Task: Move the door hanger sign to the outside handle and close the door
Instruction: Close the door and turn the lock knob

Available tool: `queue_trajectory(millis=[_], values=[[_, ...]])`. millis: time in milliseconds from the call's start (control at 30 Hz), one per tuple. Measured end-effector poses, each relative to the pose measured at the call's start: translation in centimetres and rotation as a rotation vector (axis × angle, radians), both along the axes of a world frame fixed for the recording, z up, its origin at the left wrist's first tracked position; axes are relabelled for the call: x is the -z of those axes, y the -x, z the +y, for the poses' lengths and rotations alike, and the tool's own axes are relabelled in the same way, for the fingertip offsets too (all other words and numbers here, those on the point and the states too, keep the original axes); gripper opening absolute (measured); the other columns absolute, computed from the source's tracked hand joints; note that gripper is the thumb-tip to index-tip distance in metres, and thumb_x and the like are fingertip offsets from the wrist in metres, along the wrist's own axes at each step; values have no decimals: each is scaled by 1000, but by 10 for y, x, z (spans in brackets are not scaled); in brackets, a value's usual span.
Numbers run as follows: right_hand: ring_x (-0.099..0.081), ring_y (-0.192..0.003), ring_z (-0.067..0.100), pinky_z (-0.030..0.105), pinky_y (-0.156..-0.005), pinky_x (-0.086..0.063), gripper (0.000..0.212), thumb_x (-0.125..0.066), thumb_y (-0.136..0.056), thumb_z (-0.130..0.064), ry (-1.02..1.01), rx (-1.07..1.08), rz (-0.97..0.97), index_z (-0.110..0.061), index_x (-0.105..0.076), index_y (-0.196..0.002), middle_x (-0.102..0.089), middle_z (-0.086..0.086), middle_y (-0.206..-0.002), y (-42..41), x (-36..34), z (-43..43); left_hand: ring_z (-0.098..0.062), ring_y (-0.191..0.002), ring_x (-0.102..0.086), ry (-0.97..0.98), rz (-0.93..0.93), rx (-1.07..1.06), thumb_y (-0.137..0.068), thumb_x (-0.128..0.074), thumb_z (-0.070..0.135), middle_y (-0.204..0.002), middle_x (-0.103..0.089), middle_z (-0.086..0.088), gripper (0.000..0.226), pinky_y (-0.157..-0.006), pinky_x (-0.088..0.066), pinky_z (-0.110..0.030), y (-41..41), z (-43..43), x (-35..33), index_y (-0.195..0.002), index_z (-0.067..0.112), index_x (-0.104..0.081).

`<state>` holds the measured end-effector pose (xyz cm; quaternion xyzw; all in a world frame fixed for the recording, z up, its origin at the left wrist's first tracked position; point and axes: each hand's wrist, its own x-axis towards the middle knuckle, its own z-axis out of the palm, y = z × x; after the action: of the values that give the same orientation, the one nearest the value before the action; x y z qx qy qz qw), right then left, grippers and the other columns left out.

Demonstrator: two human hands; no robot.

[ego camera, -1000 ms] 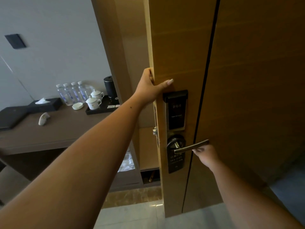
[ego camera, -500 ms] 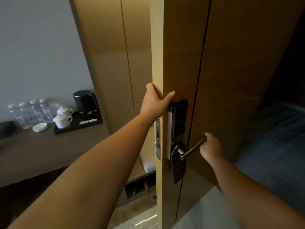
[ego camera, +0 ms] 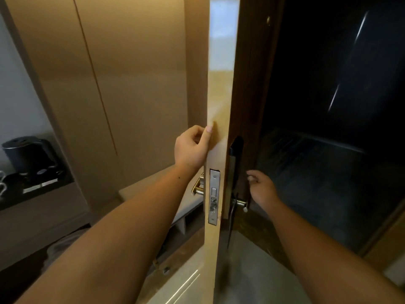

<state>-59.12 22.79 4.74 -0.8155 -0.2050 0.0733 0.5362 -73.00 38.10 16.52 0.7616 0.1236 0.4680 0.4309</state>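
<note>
Since half a second ago the door has swung until you face its edge, and your right hand has let go of the outside handle, hovering just above it with fingers loosely curled. Your left hand grips the door's edge above the latch plate. The dark door hanger sign hangs from the outside handle.

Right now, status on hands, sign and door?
Left hand gripping door edge. Right hand open, off outside handle. Sign hangs there. Door ajar.
</note>
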Motion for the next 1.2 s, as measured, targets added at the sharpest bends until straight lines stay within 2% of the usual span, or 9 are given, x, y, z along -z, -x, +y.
queue_trajectory(millis=[167, 300, 467, 533, 633, 733, 933, 1067, 1200], values=[[-56, -97, 17, 35, -82, -48, 34, -44, -94, -24, 39, 104, 25, -27, -54, -126, -60, 5, -124, -6, 7, -37, -17, -66, -65, -13, -42, 248, -86, -51, 53, -68, -67, -6, 42, -63, -58, -39, -26, -41, 1, -74, 15, -67], [-58, -109, 29, 40, -91, -49, 42, -40, -91, -14, 145, 254, 28, -15, -49, -132, -57, 13, -131, -20, 16, -83, -3, -68, -61, -126, 31, 347, -87, -50, 52, -72, -65, 17, 23, -58, -48, -21, -53, -75, 4, -75, 37, -63], [-53, -117, 36, 42, -98, -43, 39, -43, -91, -16, 107, 424, 89, -4, -51, -127, -55, 20, -131, -44, 19, -145, 2, -80, -58, -253, 267, 475, -89, -49, 44, -83, -62, 18, 8, -68, -48, -24, -90, -106, 25, -90, 43, -57], [-56, -111, 37, 40, -92, -46, 33, -48, -90, -16, 79, 494, 99, -3, -57, -119, -61, 21, -121, -51, 22, -166, -1, -89, -58, -340, 388, 531, -89, -50, 38, -92, -60, 18, 15, -71, -45, -24, -106, -116, 34, -102, 36, -58], [-62, -85, 30, 29, -65, -45, 12, -53, -88, -13, 36, 530, 92, -14, -65, -85, -66, 12, -89, -59, 25, -197, -11, -97, -57, -489, 628, 592, -89, -50, 31, -110, -61, 8, 32, -78, -47, -28, -131, -135, 51, -121, 29, -53], [-60, -76, 25, 29, -63, -45, 23, -50, -89, -14, 31, 556, 93, -24, -61, -71, -65, 9, -81, -71, 28, -228, -19, -101, -57, -659, 880, 640, -87, -56, 27, -121, -60, -4, 47, -87, -50, -38, -161, -159, 73, -132, 27, -44], [-59, -80, 22, 30, -66, -44, 20, -45, -93, -18, 45, 642, 115, -22, -62, -102, -63, 3, -91, -120, 31, -288, -31, -116, -49, -1160, 1033, 657, -81, -63, 36, -124, -56, -10, 57, -99, -38, -47, -226, -212, 104, -133, 23, -43], [-54, -70, 10, 23, -53, -36, 18, -46, -91, -17, 58, 667, 122, -29, -59, -88, -58, -6, -79, -160, 27, -325, -31, -128, -38, -1302, 1038, 651, -81, -60, 51, -132, -53, -7, 58, -109, -14, -61, -276, -243, 114, -133, 29, -44], [-61, -80, 21, 31, -66, -48, 19, -48, -90, -17, 128, 645, 154, -26, -65, -90, -65, -1, -90, -197, 26, -364, -29, -129, -38, -1398, 979, 677, -88, -50, 50, -129, -55, -7, 44, -108, 0, -67, -322, -275, 124, -126, 29, -49]])
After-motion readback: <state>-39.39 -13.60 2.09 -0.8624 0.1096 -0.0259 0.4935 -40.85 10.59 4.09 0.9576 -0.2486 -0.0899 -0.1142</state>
